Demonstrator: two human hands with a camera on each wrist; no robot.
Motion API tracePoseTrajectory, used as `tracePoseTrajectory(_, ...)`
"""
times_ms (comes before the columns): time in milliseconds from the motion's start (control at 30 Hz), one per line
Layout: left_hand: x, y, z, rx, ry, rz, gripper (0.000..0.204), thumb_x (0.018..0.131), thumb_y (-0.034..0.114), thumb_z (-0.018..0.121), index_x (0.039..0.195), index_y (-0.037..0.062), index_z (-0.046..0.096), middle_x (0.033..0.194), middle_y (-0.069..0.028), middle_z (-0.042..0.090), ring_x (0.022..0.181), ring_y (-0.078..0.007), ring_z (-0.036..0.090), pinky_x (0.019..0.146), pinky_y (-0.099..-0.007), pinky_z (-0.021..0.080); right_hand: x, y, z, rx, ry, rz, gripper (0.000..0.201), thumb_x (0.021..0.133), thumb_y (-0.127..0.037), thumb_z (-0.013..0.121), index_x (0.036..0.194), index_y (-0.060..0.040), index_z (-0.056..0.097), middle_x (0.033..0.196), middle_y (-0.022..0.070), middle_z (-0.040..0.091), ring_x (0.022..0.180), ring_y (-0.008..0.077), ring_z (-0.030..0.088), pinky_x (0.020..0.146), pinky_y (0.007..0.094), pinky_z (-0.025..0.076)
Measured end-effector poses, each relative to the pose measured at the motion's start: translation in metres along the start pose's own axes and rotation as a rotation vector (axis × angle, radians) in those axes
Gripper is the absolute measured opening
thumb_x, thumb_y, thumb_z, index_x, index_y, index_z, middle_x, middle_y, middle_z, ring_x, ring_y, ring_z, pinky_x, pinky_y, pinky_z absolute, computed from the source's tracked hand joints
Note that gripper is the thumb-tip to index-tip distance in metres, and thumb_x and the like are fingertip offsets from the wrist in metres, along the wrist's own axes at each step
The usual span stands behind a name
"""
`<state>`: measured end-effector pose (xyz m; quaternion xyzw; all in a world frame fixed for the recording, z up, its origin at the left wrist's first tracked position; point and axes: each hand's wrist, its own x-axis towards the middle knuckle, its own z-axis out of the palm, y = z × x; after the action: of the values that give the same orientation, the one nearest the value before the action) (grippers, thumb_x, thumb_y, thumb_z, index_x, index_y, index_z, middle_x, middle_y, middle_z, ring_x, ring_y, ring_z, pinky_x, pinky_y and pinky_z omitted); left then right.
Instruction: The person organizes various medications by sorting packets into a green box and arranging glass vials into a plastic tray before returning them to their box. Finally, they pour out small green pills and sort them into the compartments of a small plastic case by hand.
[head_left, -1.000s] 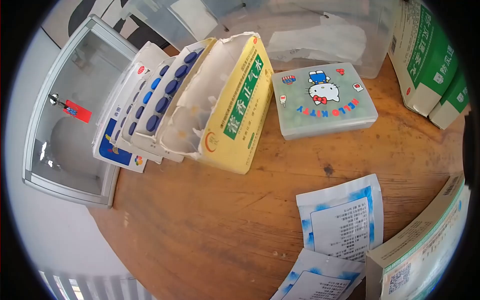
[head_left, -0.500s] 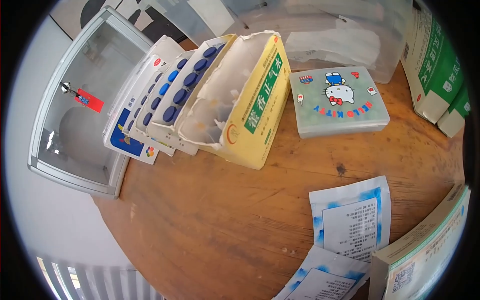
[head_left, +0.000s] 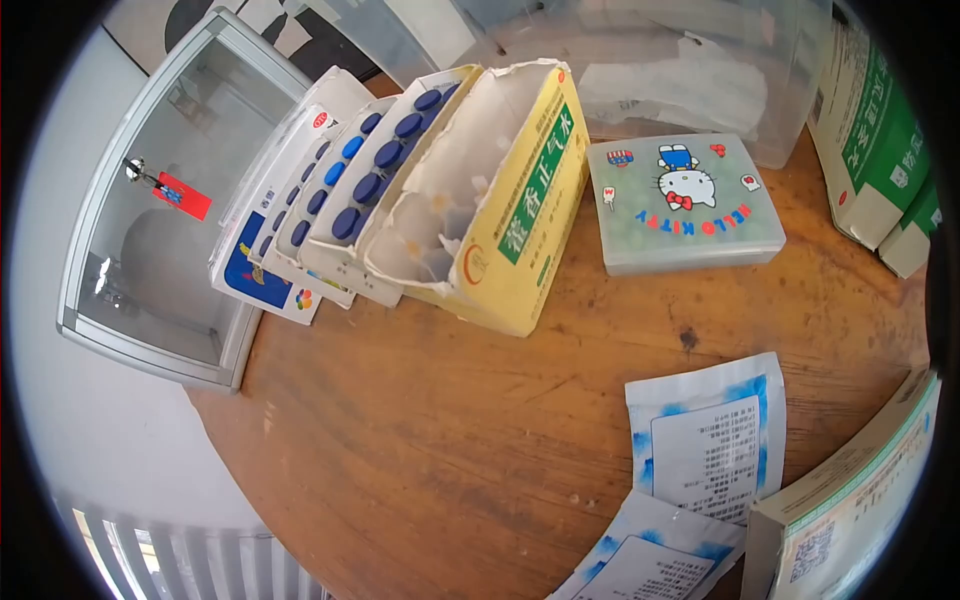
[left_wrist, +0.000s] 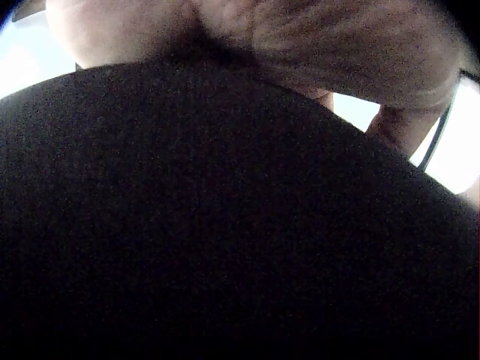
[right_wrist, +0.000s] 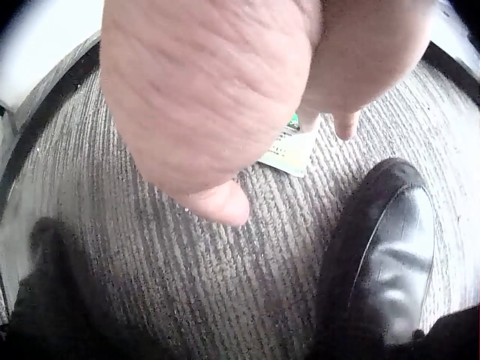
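In the right wrist view, my right hand (right_wrist: 217, 90) is over a grey ribbed floor (right_wrist: 210, 277), its thumb pointing down. A pale packet with green print (right_wrist: 289, 154) shows in its grip between thumb and fingers, mostly hidden by the palm. The left wrist view is largely filled by dark cloth (left_wrist: 210, 225); above it lies my left hand (left_wrist: 322, 45), its fingers partly covered, and whether it holds anything cannot be seen. Neither hand is in the head view.
On the wooden table (head_left: 420, 430) stand an open yellow box (head_left: 530, 220), trays of blue-capped bottles (head_left: 367, 187), a Hello Kitty case (head_left: 690, 240) and green-and-white boxes (head_left: 880, 130). Two sachets (head_left: 705, 440) lie beside another box (head_left: 840, 500). A black shoe (right_wrist: 390, 255) is on the floor.
The head view has turned a little, so the table's things sit further right in it. Nothing on the table has moved.
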<state>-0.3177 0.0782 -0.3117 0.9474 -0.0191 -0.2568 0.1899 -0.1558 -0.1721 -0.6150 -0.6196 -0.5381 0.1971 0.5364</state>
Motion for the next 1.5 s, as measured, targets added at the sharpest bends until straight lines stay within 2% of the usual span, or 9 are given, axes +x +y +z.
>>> tracePoseTrajectory(633,0.039,0.012,-0.009,-0.041,-0.041,0.077,0.057,0.091,0.03,0.081,0.144,0.0126,0.068,0.142,-0.0175,0.071,0.131,-0.0396,0.066,0.112,-0.0533,0.053,-0.033,-0.009,0.013,0.029,0.042,-0.039,0.04,0.106,-0.033,0.074,0.138,-0.0093,0.074,0.12,0.0129,0.08,0.107,0.0307,0.075,0.096,0.0425,0.059)
tracePoseTrajectory(1067,0.05,0.072,-0.019,-0.189,0.008,0.4,0.06,0.091,0.031,0.081,0.147,0.0135,0.067,0.143,-0.0168,0.07,0.132,-0.0394,0.066,0.112,-0.053,0.053,-0.116,-0.124,-0.056,-0.205,0.037,0.1,0.038,0.106,-0.032,0.073,0.137,-0.0095,0.074,0.119,0.0123,0.08,0.106,0.0303,0.075,0.096,0.0425,0.059)
tracePoseTrajectory(1167,0.058,0.133,-0.053,-0.093,-0.057,0.51,0.055,0.096,0.024,0.078,0.149,0.0134,0.067,0.142,-0.0165,0.071,0.132,-0.0393,0.065,0.109,-0.0507,0.054,-0.119,-0.143,-0.073,-0.29,0.055,0.105,0.038,0.107,-0.032,0.073,0.137,-0.0095,0.075,0.119,0.0122,0.08,0.106,0.0302,0.075,0.095,0.0425,0.059)
tracePoseTrajectory(1200,0.057,0.149,-0.049,-0.093,-0.049,0.53,0.055,0.096,0.024,0.078,0.149,0.0134,0.067,0.142,-0.0165,0.071,0.132,-0.0393,0.065,0.109,-0.0507,0.054,-0.147,-0.21,-0.121,-0.311,0.057,0.112,0.038,0.107,-0.032,0.073,0.137,-0.0095,0.075,0.119,0.0122,0.08,0.106,0.0302,0.075,0.095,0.0425,0.059)
tracePoseTrajectory(1267,0.057,0.172,-0.041,-0.23,0.128,0.582,0.045,0.094,0.017,0.079,0.138,0.0127,0.075,0.134,-0.0118,0.076,0.124,-0.0365,0.07,0.105,-0.0472,0.056,-0.012,-0.338,-0.196,0.067,-0.345,0.569,0.021,0.108,-0.021,0.069,0.121,-0.007,0.079,0.109,0.011,0.077,0.104,0.0269,0.072,0.1,0.0335,0.055)
tracePoseTrajectory(1333,0.052,0.192,-0.046,-0.26,0.059,0.586,0.034,0.093,0.017,0.078,0.127,0.01,0.076,0.125,-0.0148,0.076,0.118,-0.0373,0.071,0.101,-0.0485,0.057,-0.028,-0.361,-0.203,0.196,-0.324,0.59,0.026,0.11,-0.025,0.069,0.13,-0.0115,0.08,0.115,0.0113,0.079,0.11,0.0254,0.073,0.102,0.0358,0.055)
tracePoseTrajectory(1400,0.047,0.202,-0.063,-0.283,-0.016,0.58,0.025,0.093,0.016,0.076,0.116,0.0073,0.076,0.115,-0.0178,0.076,0.113,-0.0381,0.072,0.098,-0.0499,0.058,-0.028,-0.391,-0.222,0.176,-0.407,0.817,0.032,0.111,-0.028,0.068,0.139,-0.0162,0.078,0.125,0.012,0.08,0.116,0.0261,0.075,0.104,0.0375,0.056)
tracePoseTrajectory(1467,0.043,0.211,-0.09,-0.248,0.0,0.709,0.012,0.093,0.009,0.072,0.105,0.0073,0.073,0.099,-0.0136,0.071,0.096,-0.0357,0.072,0.086,-0.0465,0.059,-0.028,-0.426,-0.244,0.206,-0.272,0.643,0.039,0.108,-0.023,0.074,0.144,-0.0088,0.075,0.131,0.0142,0.08,0.118,0.0299,0.076,0.103,0.0387,0.058)
tracePoseTrajectory(1500,0.044,0.209,-0.096,-0.297,-0.043,0.78,0.009,0.093,0.011,0.073,0.1,0.0075,0.072,0.093,-0.014,0.068,0.092,-0.0372,0.07,0.083,-0.0489,0.058,-0.024,-0.44,-0.267,0.293,-0.43,0.651,0.064,0.104,-0.032,0.079,0.16,-0.0115,0.055,0.147,0.0175,0.07,0.123,0.037,0.073,0.106,0.0436,0.058)
